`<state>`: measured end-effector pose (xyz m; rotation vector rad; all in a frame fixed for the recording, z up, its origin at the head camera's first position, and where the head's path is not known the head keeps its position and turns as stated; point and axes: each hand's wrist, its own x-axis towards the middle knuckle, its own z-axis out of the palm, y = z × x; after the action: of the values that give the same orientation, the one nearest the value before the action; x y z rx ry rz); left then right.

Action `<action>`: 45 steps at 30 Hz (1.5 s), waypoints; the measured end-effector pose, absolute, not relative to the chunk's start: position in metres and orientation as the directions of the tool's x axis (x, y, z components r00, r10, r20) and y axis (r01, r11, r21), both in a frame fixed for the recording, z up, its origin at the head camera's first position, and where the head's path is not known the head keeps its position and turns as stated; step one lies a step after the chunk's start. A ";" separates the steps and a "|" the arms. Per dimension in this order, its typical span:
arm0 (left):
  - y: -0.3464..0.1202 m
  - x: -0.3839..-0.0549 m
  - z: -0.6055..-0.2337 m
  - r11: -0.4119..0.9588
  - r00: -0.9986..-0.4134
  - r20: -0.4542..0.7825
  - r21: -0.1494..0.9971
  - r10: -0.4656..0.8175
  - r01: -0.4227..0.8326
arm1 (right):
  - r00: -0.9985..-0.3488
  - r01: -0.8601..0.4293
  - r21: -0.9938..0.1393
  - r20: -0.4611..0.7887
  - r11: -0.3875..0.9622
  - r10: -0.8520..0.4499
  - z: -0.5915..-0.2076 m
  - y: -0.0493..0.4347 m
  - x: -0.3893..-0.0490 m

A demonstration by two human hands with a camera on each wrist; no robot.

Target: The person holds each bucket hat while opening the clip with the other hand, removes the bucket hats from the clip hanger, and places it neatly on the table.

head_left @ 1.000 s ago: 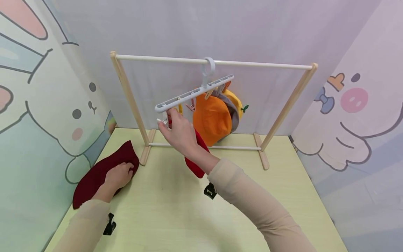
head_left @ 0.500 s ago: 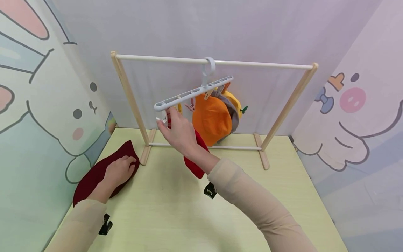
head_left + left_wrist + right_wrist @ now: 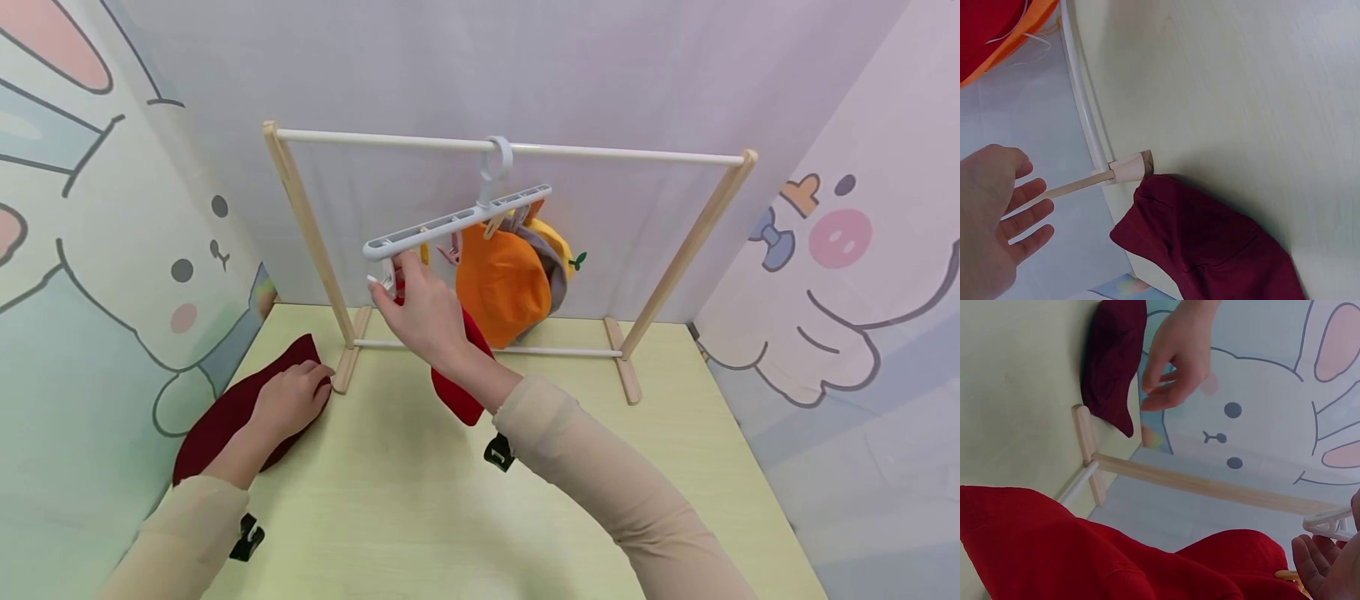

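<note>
My right hand (image 3: 431, 321) pinches a white clothespin (image 3: 1329, 524) beneath the near left end of a pale hanger (image 3: 427, 237). A bright red hat (image 3: 1104, 556) hangs by that hand, partly covered by it in the head view. A yellow clip (image 3: 1291, 575) sits at the red hat's edge. Above a dark maroon hat (image 3: 1204, 240) lying on the table, my left hand (image 3: 994, 219) hovers with loosely bent fingers, holding nothing. The wrist views show it apart from that hat. An orange hat (image 3: 502, 283), a grey one and a yellow hat (image 3: 555, 237) hang farther along.
The hanger hooks over the white rail (image 3: 622, 153) of a rack with wooden legs (image 3: 686, 258). Its left foot (image 3: 347, 358) stands close to the maroon hat. A pink clip (image 3: 452, 250) hangs from the hanger. Printed curtains surround the pale table (image 3: 420, 517).
My left hand has moved up and right from over the maroon hat toward the rack's left foot. My right hand and the hanger's near end have shifted slightly left and up.
</note>
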<state>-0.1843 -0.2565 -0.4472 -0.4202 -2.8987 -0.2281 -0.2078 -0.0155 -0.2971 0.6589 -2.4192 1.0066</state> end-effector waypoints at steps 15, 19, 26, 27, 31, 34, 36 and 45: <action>-0.228 -0.177 -0.426 0.875 -0.812 0.409 0.062 0.417 0.480 | -0.800 -0.563 -0.530 0.543 0.634 -0.256 -0.293 -0.017 -0.205; -0.220 -0.177 -0.421 0.853 -0.768 0.457 0.039 0.448 0.520 | -0.795 -0.567 -0.520 0.551 0.639 -0.256 -0.292 -0.017 -0.205; -0.207 -0.174 -0.410 0.834 -0.754 0.447 0.032 0.481 0.551 | -0.782 -0.576 -0.497 0.566 0.649 -0.260 -0.286 -0.016 -0.203; -0.205 -0.174 -0.408 0.831 -0.752 0.446 0.031 0.486 0.555 | -0.783 -0.576 -0.497 0.565 0.649 -0.262 -0.285 -0.016 -0.203; -0.199 -0.173 -0.403 0.826 -0.750 0.438 0.030 0.496 0.563 | -0.790 -0.570 -0.496 0.551 0.655 -0.269 -0.282 -0.016 -0.202; -0.194 -0.172 -0.400 0.822 -0.749 0.435 0.037 0.499 0.569 | -0.792 -0.569 -0.496 0.545 0.656 -0.275 -0.281 -0.015 -0.201; -0.191 -0.172 -0.398 0.817 -0.743 0.443 0.040 0.502 0.576 | -0.794 -0.569 -0.499 0.541 0.653 -0.278 -0.280 -0.014 -0.201; -0.175 -0.172 -0.387 0.820 -0.745 0.467 0.071 0.476 0.568 | -0.795 -0.569 -0.486 0.531 0.663 -0.294 -0.274 -0.010 -0.199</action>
<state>-0.1723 -0.1755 -0.3872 -0.7782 -2.5671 -0.2897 -0.1989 -0.0095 -0.2744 0.6764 -2.4703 0.9208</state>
